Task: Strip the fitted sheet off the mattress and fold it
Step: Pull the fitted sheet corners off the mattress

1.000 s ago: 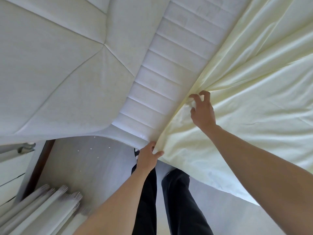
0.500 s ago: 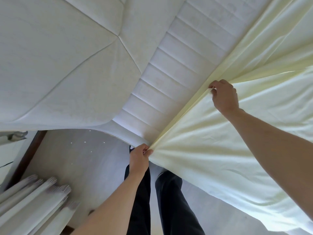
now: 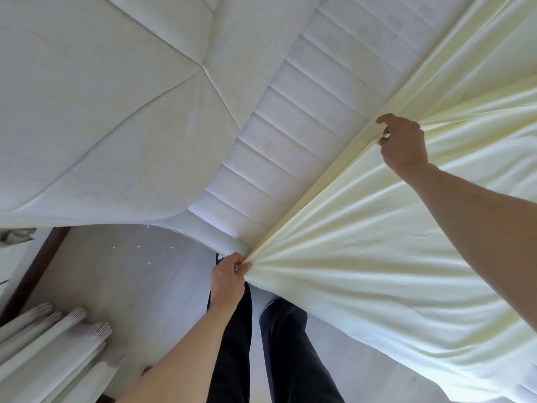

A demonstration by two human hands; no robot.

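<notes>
Pale-yellow fitted cotton sheet (image 3: pixel 363 271) is peeled off the white quilted mattress's (image 3: pixel 116 112) near corner, its hem pinched by left-hand (image 3: pixel 228 276) fingers there and gripped further along by the right hand (image 3: pixel 404 144); far side and folding remain, I'd judge.

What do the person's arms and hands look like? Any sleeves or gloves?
Both forearms are bare, with no sleeves in view. The left hand and right hand wear no gloves, rings or watch that I can see. Below are dark trousers.
</notes>
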